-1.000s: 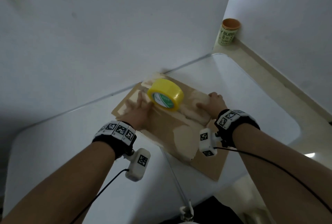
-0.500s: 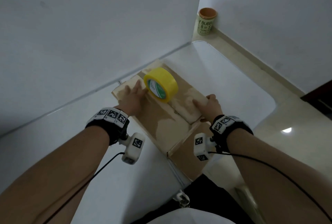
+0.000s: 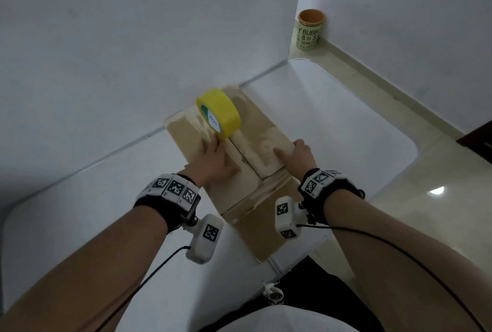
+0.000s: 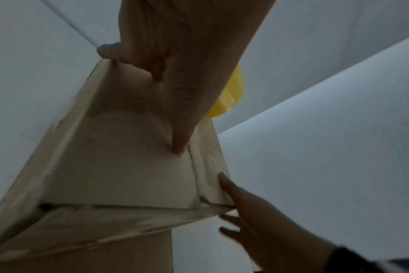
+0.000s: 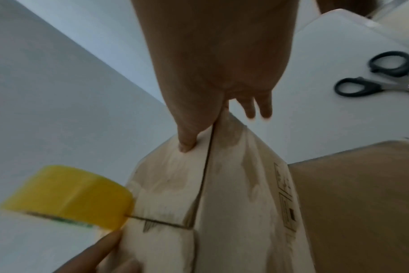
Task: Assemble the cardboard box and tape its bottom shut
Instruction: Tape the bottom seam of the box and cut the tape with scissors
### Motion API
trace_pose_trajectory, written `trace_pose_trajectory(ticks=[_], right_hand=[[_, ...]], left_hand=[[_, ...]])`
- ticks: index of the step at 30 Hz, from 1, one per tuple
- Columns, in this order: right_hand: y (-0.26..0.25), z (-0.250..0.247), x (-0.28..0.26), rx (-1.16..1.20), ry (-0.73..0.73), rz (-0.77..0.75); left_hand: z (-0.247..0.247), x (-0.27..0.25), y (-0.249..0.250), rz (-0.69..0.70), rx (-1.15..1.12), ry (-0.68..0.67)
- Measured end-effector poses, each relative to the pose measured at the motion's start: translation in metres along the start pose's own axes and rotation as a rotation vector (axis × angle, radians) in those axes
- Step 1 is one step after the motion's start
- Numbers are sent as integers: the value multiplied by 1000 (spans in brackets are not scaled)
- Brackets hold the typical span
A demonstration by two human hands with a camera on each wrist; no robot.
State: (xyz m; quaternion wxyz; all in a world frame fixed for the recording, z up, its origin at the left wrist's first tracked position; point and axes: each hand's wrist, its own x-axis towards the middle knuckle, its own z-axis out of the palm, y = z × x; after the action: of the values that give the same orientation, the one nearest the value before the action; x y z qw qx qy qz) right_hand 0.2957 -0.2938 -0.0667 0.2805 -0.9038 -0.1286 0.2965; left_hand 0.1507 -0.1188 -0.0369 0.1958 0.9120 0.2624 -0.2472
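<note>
The brown cardboard box (image 3: 247, 156) stands on the white table (image 3: 346, 124) in front of me, its bottom flaps folded shut and facing up, its long axis running from my belly away toward the white wall (image 3: 133, 38), angled a little to my left. My left hand (image 3: 213, 164) lies flat on the left flap, fingers straight and pressing down, the fingertips just beside the roll of tape. My right hand (image 3: 298, 156) presses on the right flap at the box's right edge: the thumb (image 5: 187, 142) lies on top, while the fingers (image 5: 259, 107) reach past the edge; whether they touch the side wall I cannot tell. The two hands are apart, one on each side of the dark seam (image 3: 241, 152) where the flaps meet, which runs along the box's long axis. The yellow roll of tape (image 3: 218, 113) stands on edge on the far half of the box top, over the seam, its green-and-white core facing left toward me. A loose flap (image 3: 266, 233) of the box hangs out toward me over the near table edge. To my right on the table lie black-handled scissors (image 5: 374, 77), well apart from the box. On the floor in the far corner stands a pale green cup (image 3: 308, 30) with printed letters.
</note>
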Motion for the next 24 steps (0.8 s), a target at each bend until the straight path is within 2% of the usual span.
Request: trace_pose_trajectory(ticks=[2,3,5,6,8,9,12,14,18,24], right_hand=[[-12,-4,-5,-193,51,-89],[-23,-8,-9,-198,80,-180],[-54,-14,-15,-63,84,-399],[-74,-16,-17,60,36,-450],[-114,-15,-19,255,-107,-450],[-129,-12,-15,263,-177,-439],[-150,1,5,61,-281,-475],[-150,5,11,-28,-279,-519],[-136,6,6,-34,-186,-570],[-122,16,23,42,-176,-582]], left_hand=[[10,-7,0,-17,1,-67],[13,-12,2,-1,29,-89],[17,-19,6,22,73,-110],[21,-17,5,11,66,-135],[20,-19,7,16,80,-157],[17,-21,9,29,92,-162],[5,-33,19,31,57,-190],[7,-29,18,46,83,-179],[26,-8,3,10,131,-169],[18,-32,18,-15,54,-136]])
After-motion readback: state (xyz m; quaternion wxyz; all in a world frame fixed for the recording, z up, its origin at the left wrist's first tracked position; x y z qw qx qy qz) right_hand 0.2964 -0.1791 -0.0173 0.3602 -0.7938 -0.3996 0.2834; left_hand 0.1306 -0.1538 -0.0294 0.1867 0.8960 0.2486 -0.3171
